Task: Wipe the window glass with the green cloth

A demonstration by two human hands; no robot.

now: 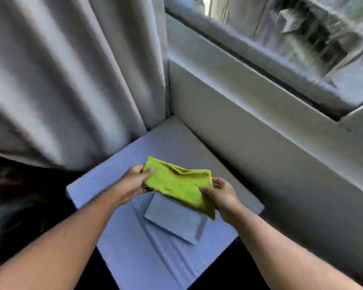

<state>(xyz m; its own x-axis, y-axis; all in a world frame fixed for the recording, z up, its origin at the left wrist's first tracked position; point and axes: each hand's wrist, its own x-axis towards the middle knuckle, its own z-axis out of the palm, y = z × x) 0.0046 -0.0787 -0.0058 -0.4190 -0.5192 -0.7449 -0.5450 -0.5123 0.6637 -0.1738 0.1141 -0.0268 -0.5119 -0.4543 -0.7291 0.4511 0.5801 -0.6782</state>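
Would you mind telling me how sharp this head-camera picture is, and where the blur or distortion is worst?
Head view: motion blur smears the window glass and the grey curtain most. The green cloth, left hand and right hand are soft but readable. The wide-angle lens bends the window frame. Daylight comes through the window; the lower corners are dark.

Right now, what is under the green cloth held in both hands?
Under the folded green cloth sits a pale blue rectangular block on a blue padded surface. The cloth covers the block's far edge.
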